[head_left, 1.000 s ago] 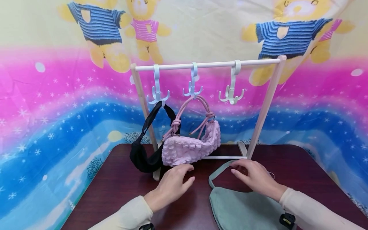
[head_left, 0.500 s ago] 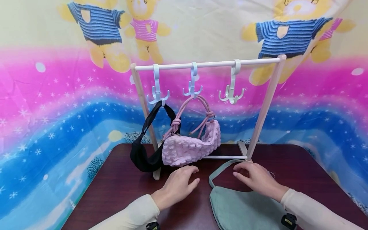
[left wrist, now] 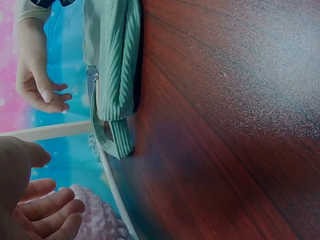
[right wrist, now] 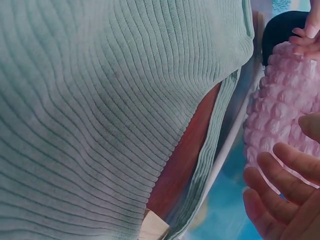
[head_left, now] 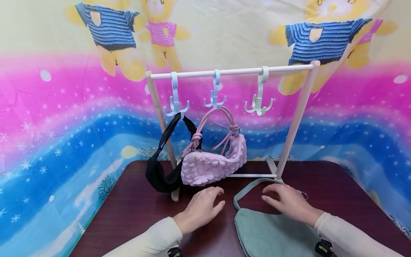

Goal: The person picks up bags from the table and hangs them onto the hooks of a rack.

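A sage-green corduroy shoulder bag (head_left: 269, 232) lies flat on the table, its strap (head_left: 245, 194) looped out toward the rack. My right hand (head_left: 290, 202) hovers over the bag's upper edge and strap, fingers loosely bent with nothing between them. To the left of the bag, my left hand (head_left: 202, 207) is held over the table, relaxed and holding nothing. Just beyond it, a pink puffy handbag (head_left: 213, 167) hangs by cord handles from the middle hook (head_left: 216, 94). A black bag (head_left: 162, 175) hangs from the left hook (head_left: 174, 100), partly behind the pink one.
The wooden rack (head_left: 231, 72) stands at the back of the dark red table (head_left: 128, 221). Its right hook (head_left: 259, 100) carries nothing. Behind the rack hangs a cloth printed with bears (head_left: 321, 43). A small pale loop (head_left: 304, 195) shows beside the right hand.
My left hand has drifted a little to the right. My right hand has moved slightly right and down, away from the strap's top. The bags have stayed put.
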The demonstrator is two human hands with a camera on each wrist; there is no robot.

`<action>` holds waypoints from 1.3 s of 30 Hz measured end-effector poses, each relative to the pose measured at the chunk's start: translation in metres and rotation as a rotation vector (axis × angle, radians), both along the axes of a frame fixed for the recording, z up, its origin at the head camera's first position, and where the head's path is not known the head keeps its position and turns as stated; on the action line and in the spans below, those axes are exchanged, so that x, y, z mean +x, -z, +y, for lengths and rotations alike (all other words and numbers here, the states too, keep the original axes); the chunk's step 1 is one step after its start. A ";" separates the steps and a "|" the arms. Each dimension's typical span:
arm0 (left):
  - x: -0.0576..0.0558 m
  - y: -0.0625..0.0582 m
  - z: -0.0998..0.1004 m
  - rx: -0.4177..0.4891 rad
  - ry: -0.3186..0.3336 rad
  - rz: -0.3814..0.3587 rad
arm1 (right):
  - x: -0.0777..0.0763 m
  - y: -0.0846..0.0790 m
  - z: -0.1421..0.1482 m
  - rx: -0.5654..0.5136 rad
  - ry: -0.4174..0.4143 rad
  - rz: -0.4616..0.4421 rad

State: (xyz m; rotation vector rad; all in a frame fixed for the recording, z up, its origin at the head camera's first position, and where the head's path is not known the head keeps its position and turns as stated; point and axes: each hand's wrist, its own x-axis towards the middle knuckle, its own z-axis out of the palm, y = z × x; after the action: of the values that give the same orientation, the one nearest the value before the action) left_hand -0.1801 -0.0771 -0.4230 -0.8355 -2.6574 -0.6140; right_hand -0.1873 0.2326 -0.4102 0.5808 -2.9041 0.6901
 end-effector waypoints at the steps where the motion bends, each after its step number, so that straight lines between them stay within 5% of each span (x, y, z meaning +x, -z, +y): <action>1: 0.000 0.000 0.001 -0.002 0.000 -0.001 | 0.000 0.000 0.000 0.000 -0.003 0.003; 39: -0.005 0.017 0.024 -0.018 -0.009 -0.019 | -0.006 0.013 0.039 0.006 0.098 -0.081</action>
State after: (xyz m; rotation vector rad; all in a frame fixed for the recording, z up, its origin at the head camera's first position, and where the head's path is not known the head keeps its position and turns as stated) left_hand -0.1847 -0.0527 -0.4397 -0.8258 -2.6861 -0.5988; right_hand -0.1938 0.2716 -0.4234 0.4173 -2.9859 0.7083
